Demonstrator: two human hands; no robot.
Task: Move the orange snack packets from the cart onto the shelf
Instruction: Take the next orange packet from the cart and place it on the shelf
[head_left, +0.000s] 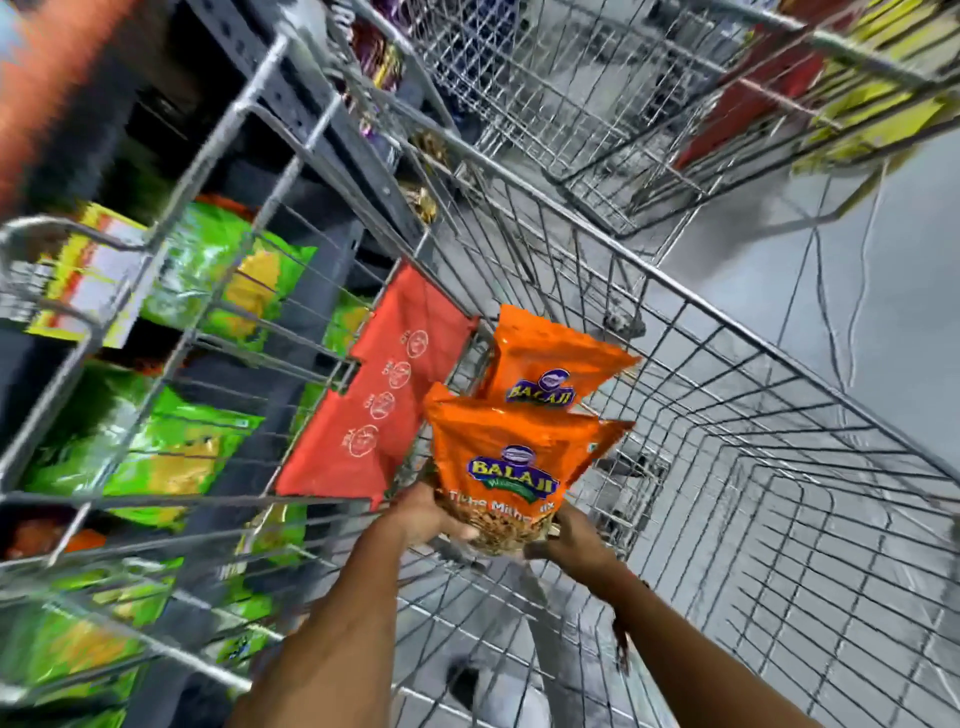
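Two orange Balaji snack packets are held together above the wire cart (737, 332). The front packet (511, 467) stands upright with its clear bottom window showing the snack mix. The second packet (550, 364) sticks up behind it. My left hand (434, 512) grips the packets' lower left corner and my right hand (569, 540) grips the lower right. The grey shelf (291, 332) runs along the left, beyond the cart's side. The cart's basket below looks bare apart from the red child-seat flap (374, 395).
Green snack bags (208, 270) and a yellow-white pack (88, 275) fill the left shelf tiers, seen through the cart's wire side. A second wire cart (571, 93) stands ahead, with yellow and red goods (857, 104) at the upper right. Grey floor lies to the right.
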